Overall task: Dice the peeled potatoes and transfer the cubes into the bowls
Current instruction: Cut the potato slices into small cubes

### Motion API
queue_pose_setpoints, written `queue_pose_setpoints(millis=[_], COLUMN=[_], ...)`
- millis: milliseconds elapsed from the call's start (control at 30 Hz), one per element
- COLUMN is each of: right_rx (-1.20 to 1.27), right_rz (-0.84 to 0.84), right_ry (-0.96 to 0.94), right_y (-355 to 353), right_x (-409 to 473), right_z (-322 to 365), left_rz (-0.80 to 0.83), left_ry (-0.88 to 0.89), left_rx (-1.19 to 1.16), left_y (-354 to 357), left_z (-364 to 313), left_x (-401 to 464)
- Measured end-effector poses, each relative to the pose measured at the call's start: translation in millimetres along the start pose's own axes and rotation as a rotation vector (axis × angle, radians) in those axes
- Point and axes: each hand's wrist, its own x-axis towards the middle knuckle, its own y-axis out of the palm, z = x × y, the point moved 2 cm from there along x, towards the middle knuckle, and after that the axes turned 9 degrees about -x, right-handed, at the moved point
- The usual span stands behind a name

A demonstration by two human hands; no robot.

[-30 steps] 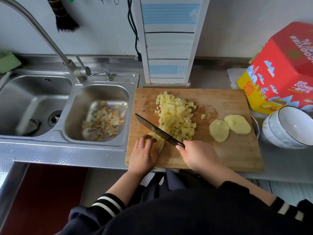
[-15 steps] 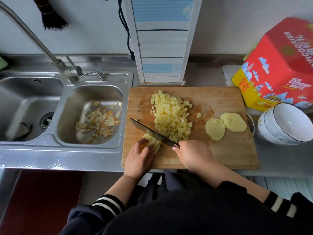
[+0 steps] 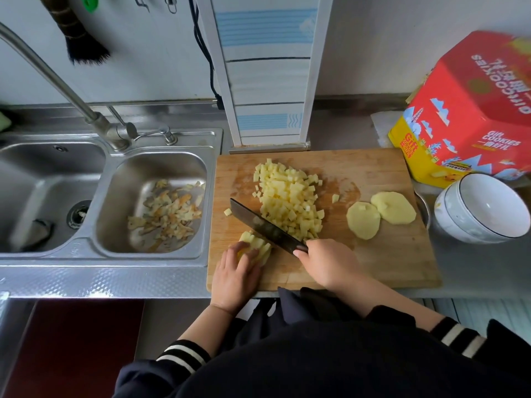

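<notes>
A wooden cutting board carries a heap of potato cubes in its middle and two thick potato slices to the right. My right hand grips the handle of a dark knife, its blade slanting up to the left. Below the blade lies a potato piece cut into strips, and my left hand holds it down with curled fingers at the board's near left. Stacked white bowls stand just off the board's right edge.
A double steel sink lies left of the board, with potato peels in its right basin and a tap arching over it. A red and yellow cookie tin stands behind the bowls. A white upright panel rises behind the board.
The knife blade has shifted slightly along the strip-cut potato piece while my left hand stays on it. The camera view has drifted a little.
</notes>
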Motion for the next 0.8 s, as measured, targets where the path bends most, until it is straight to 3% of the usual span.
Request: queue_pose_setpoints(millis=[233, 600, 800], right_rx=[-0.018, -0.044, -0.073], right_rz=[-0.107, -0.056, -0.068], right_ry=[-0.030, -0.117, -0.130], right_y=[-9, -4, -4], right_x=[-16, -24, -25], right_z=[2, 7, 6], left_rz=[-0.055, -0.040, -0.027], left_ry=[-0.013, -0.047, -0.173], left_rx=[0.000, -0.015, -0.037], left_y=[-9, -7, -8], left_z=[-2, 0, -5], left_x=[-4, -5, 3])
